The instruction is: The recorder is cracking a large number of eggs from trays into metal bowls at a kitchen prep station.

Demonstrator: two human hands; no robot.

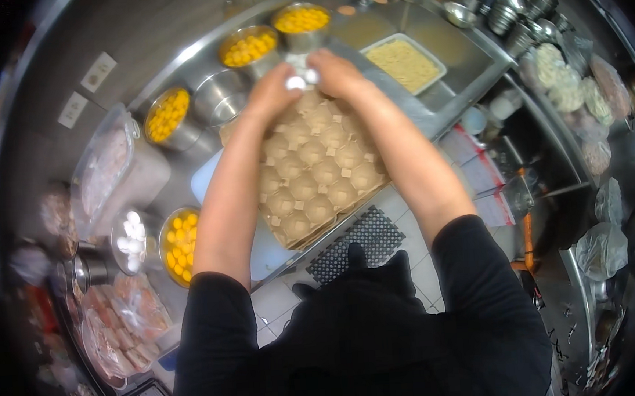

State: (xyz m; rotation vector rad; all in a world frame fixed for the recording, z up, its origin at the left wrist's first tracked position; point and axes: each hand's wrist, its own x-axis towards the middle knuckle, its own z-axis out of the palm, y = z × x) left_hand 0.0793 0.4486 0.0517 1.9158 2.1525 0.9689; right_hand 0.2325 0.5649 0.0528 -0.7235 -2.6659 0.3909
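Both my arms reach over a brown cardboard egg tray (pixel 311 154) to its far end. There my left hand (pixel 275 92) curls its fingers around a white egg (pixel 295 82). Close beside it, my right hand (pixel 336 73) closes on another white egg (pixel 312 75). More white shows between the hands, too blurred to count. Most cups of the tray hold no eggs. Just beyond the hands stand two metal pots of yellow yolks, a left one (pixel 249 48) and a right one (pixel 302 19).
A metal pot (pixel 220 98) without yolks stands left of the tray, near another yolk pot (pixel 168 116). At lower left are a bowl of white eggs (pixel 131 243) and a yolk bowl (pixel 181 246). A blue-white board (pixel 266 257) lies under the tray. Right sits a yellowish-filled tray (pixel 405 63).
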